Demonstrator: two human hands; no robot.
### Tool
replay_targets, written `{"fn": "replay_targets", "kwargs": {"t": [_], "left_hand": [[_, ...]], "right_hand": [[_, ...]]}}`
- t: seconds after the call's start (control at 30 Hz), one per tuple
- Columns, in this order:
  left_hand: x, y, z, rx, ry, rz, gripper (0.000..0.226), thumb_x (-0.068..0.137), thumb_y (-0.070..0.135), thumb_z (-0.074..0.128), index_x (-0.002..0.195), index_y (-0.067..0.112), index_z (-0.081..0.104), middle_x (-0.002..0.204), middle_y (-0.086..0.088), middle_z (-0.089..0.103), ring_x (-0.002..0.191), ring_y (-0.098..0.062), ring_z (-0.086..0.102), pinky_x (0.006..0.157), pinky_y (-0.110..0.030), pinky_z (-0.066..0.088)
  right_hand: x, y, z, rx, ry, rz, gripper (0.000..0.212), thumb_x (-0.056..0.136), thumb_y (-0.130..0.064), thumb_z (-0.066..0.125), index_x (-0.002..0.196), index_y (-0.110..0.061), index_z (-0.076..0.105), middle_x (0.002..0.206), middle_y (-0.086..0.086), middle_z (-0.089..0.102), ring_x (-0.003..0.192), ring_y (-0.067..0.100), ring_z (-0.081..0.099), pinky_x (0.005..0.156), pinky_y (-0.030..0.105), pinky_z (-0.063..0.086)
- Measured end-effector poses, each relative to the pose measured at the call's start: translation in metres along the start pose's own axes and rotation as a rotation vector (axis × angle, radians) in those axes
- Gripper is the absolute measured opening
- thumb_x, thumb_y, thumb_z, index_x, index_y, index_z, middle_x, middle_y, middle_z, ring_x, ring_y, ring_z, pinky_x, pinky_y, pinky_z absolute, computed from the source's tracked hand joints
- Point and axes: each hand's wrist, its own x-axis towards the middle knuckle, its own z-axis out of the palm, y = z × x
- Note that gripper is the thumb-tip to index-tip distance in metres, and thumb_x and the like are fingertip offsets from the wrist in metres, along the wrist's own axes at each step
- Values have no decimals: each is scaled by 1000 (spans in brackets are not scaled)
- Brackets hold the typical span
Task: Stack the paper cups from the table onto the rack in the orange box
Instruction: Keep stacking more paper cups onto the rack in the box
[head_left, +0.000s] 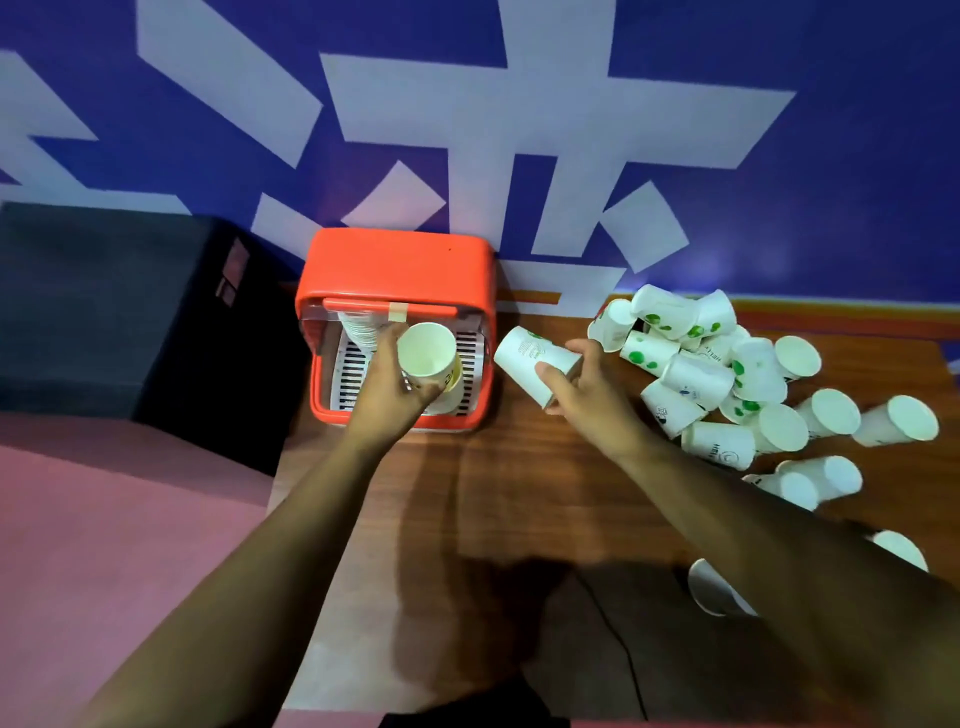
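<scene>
From the head view, the orange box (395, 270) stands at the far left edge of the wooden table (519, 493), against the blue-and-white wall (519, 130), its open front turned up toward us. Inside it lies a white slotted rack (470, 364), and at the back left corner of that rack sits a nested stack of cups (358, 327), partly hidden behind the box's clear flap.

The left hand (389, 384) is over the rack, fingers curled round a paper cup (427, 349) whose open mouth faces up at us; whether it touches the rack, I cannot tell.

The right hand (587, 395) is just right of the box, thumb and fingers wrapped round a second cup (530, 358), which is tilted with its base toward the box.

Further right, a loose pile of cups (727, 374) sprawls across the table, most on their sides, some with green dots. A black case (119, 312) sits left of the box.
</scene>
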Motion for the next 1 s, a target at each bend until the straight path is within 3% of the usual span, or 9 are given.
{"fn": "replay_targets", "kwargs": {"t": [0.07,0.1,0.2,0.3,0.4,0.53,0.67,0.87,1.0], "left_hand": [[4,-16,0,94,-96,16,75,75,32,76,141,18,43,138,0,52,128,-16,48,110,-37,40],[3,-19,-1,124,-156,-5,82,74,36,73,147,19,41,145,-1,48,135,-19,42,114,-40,35],[1,-28,-6,58,-305,-111,97,71,48,70,156,31,28,158,7,34,148,-13,26,121,-34,23],[3,-32,-10,-117,-326,-179,78,90,33,72,156,33,31,159,13,34,146,-9,34,117,-26,33],[4,-27,-14,-203,-333,-217,62,101,17,59,156,26,33,156,11,40,138,-8,43,109,-17,37],[5,-31,-17,-335,-337,-291,49,105,21,50,152,26,41,154,12,44,142,-3,39,121,-34,30],[1,-25,-18,-388,-322,-318,41,107,34,45,147,28,50,147,13,53,134,-2,50,114,-28,39],[2,-29,-15,-419,-301,-344,37,106,40,45,138,30,59,136,13,63,124,-2,59,112,-32,43],[1,-29,-12,-382,-308,-358,33,105,25,49,136,25,60,127,16,63,112,5,61,88,-5,47]], "right_hand": [[0,-5,6,-39,40,-16,64,77,-49,69,126,-24,37,126,5,56,106,20,62,86,42,57],[0,-10,9,-34,66,-37,63,76,-46,73,124,-24,38,123,3,57,106,18,62,87,41,57],[3,-24,17,23,79,-122,62,69,-48,77,119,-29,44,122,-1,60,109,14,63,87,40,58],[2,-39,28,-93,10,-250,73,70,-51,76,133,-33,43,131,-3,56,117,14,58,94,38,54],[-2,-50,43,-241,-7,-380,78,71,-36,84,135,-20,42,130,3,55,116,18,54,96,34,50],[-2,-51,65,-471,28,-557,73,71,-26,82,134,-12,49,128,7,52,117,24,49,101,35,42],[-2,-47,85,-525,-36,-612,70,75,-29,78,137,-13,48,134,5,49,121,24,47,103,34,41],[7,-36,103,-511,-28,-489,73,83,-35,73,145,-11,43,146,4,48,135,20,39,114,34,34],[10,-26,106,-316,-84,-271,83,82,-32,76,150,-17,32,153,2,40,138,19,40,109,29,35]]}}
